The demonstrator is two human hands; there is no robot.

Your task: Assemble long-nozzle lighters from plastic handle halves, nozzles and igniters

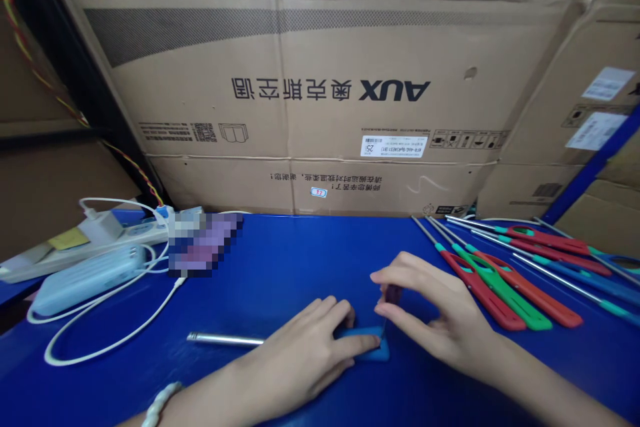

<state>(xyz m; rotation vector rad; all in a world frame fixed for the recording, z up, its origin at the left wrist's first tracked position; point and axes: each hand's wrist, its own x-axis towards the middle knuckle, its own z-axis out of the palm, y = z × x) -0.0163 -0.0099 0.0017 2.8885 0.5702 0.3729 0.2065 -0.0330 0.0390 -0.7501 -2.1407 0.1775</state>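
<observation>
A blue long-nose gas lighter [381, 352] lies flat on the blue tabletop, its silver tube [225, 340] pointing left. My left hand [315, 347] rests over the middle of the lighter and pins it down, hiding most of the handle; the index finger reaches to the handle's right end. Above that end, my right hand [430, 310] pinches the dark handle of a small screwdriver [393, 294] between thumb and fingers. The screwdriver stands nearly upright, its thin shaft running down to the lighter's handle near my left fingertip. Whether its tip sits in a screw, I cannot tell.
Several red, green, orange and blue lighters [525, 287] lie at the right. On the left are a power strip [145, 235], a light-blue power bank [90, 280], white cables and a pixelated purple object [213, 240]. A large cardboard sheet [310, 33] stands behind the table.
</observation>
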